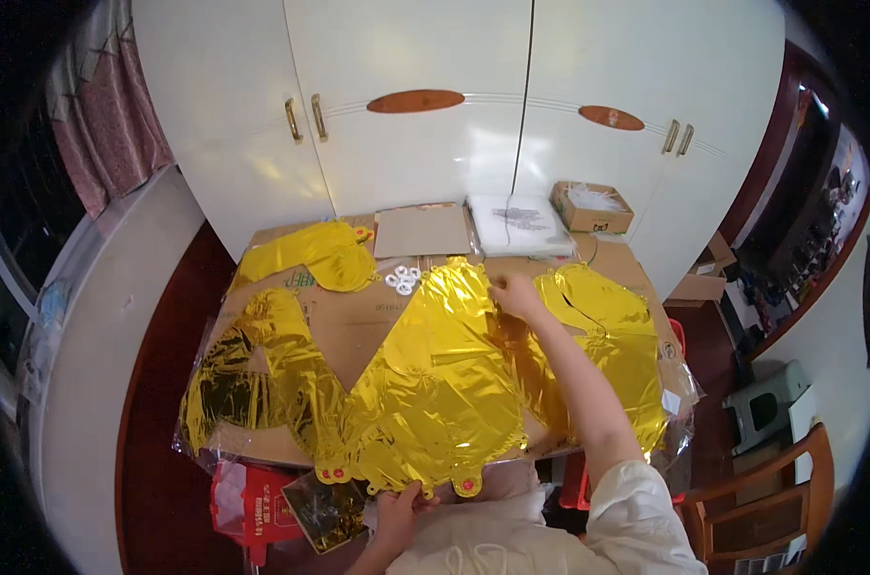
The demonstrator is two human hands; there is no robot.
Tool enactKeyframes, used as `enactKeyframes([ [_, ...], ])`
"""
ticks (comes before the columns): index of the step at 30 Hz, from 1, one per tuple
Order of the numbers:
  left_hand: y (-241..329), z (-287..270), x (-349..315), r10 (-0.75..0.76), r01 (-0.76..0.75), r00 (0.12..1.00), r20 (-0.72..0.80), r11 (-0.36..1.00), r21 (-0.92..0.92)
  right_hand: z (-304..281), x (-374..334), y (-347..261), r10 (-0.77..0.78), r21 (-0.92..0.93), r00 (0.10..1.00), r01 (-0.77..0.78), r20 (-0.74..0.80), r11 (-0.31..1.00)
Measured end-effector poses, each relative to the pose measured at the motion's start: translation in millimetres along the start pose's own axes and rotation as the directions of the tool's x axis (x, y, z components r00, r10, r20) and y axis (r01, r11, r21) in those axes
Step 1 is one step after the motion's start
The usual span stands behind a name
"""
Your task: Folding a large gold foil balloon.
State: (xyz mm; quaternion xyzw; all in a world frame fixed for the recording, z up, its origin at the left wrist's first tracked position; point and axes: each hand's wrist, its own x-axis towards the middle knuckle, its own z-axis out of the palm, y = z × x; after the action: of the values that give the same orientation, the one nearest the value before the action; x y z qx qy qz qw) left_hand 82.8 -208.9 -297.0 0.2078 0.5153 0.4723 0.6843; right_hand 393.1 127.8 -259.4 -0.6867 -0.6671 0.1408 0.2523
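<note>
The left hand [397, 514] is pinching a gold foil piece [445, 383] at six o'clock, the right hand [517, 295] gripping it at one.

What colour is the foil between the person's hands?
The foil is shiny gold, clearest in the head view.

Indoor light is moderate. Soft glare whitens the cabinet doors [416, 158], and sharp highlights streak the gold foil [440, 388]. The floor [167, 383] at left lies dim. Fisheye distortion curves edges; black fills all 4 corners.
</note>
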Motion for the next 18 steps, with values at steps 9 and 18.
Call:
enactKeyframes([
  [9, 13.7, 8.2, -5.3, -0.021, 0.021, 0.999, -0.049, 1.000, 0.002, 8.2, 46.5, -14.2, 0.306, -0.007, 0.946, -0.307, 0.111, 0.952],
  [18, 12.3, 0.2, -5.1, -0.077, 0.078, 0.997, -0.018, 0.994, 0.070, -4.1, 41.4, -31.6, 0.352, -0.037, 0.911, -0.353, 0.216, 0.935],
])
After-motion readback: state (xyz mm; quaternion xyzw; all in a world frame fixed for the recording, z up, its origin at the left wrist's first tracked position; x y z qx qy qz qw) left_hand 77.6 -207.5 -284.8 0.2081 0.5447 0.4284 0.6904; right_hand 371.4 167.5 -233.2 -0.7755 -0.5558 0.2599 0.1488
